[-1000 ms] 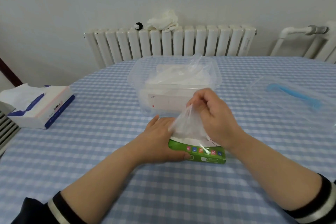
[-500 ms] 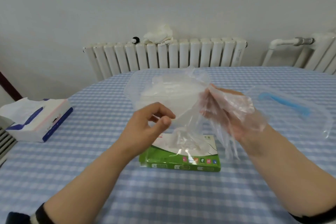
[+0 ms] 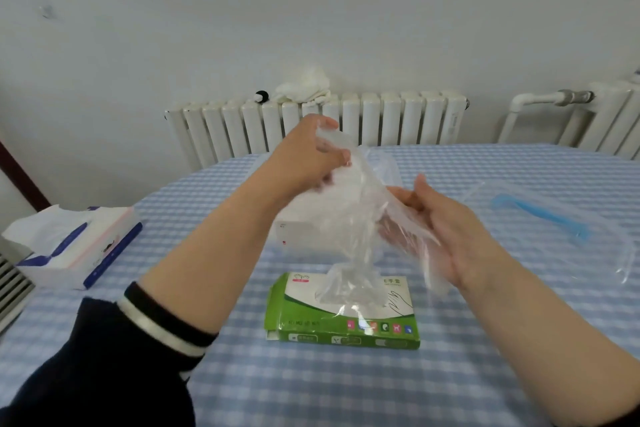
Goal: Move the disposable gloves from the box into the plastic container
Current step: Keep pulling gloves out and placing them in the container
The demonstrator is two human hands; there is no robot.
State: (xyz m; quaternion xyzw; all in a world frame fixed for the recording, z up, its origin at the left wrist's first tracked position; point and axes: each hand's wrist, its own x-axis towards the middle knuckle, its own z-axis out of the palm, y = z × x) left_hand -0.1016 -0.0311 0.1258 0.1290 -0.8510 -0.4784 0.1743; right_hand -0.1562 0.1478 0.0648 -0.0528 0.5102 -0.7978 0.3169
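- Reading the green box [image 3: 343,322] first: the white top panel has a small red logo at the upper left, a few characters at the upper right that are partly hidden, and a line drawing of a hand; the green front edge has a row of little coloured icons, but the print there is too blurry to read
- your left hand [image 3: 308,156] is raised above the table, fingers curled and pinching the top of a clear disposable glove [image 3: 356,218]
- your right hand [image 3: 446,236] is spread flat, palm turned inward, with the thin film draped across its fingers; nothing is squeezed there, it just rests against the plastic
- the glove hangs between your two hands, and its lower end trails down to the opening on top of the box, where more film bunches up
- the plastic container [image 3: 298,232] sits just behind the box, mostly hidden by your hands and the glove; a white label with a small red mark shows on its front wall
- a clear lid [image 3: 540,218] with a blue strip lies off to the right on the blue checked tablecloth [image 3: 311,388]
- a tissue box [image 3: 79,250] in white and dark blue is over on the left; I can't read its print
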